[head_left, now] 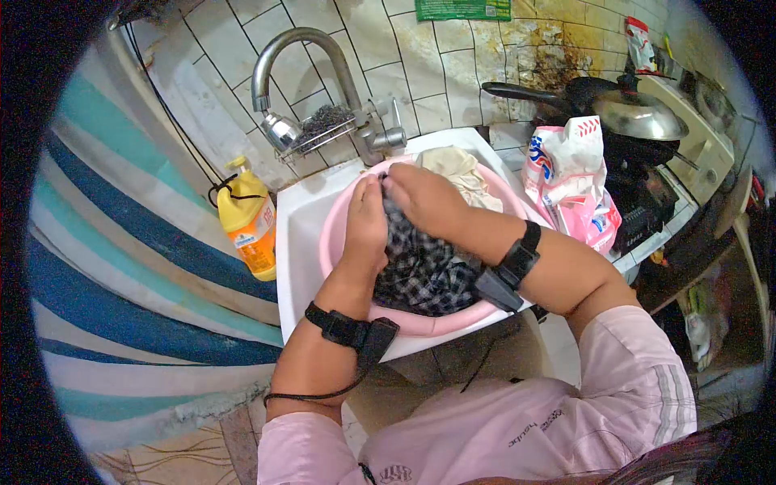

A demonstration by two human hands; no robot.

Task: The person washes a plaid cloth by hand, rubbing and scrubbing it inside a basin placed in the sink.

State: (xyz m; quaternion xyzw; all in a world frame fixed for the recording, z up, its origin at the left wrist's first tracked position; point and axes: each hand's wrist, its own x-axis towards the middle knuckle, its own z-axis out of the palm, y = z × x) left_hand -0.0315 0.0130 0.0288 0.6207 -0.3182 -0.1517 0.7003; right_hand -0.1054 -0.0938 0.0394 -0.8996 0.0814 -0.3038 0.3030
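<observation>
A black-and-white checkered cloth (pixel 428 271) lies bunched in a pink basin (pixel 440 325), which sits in the white sink (pixel 297 238). My left hand (pixel 368 220) and my right hand (pixel 427 198) come close together over the basin's far left part. Between them a dark bit of the checkered cloth shows, and both hands are closed on it. The right fingertips are slightly blurred. A cream-coloured cloth (pixel 459 174) rests at the back of the basin, beyond my right hand.
A curved metal faucet (pixel 307 36) rises behind the sink, beside a wire rack (pixel 323 136) holding a dark scouring pad. At left stands a yellow pump bottle (pixel 249 222). Detergent bags (pixel 566 174) stand to the right, near a stove with a pan (pixel 529 93) and a metal lid (pixel 638 113).
</observation>
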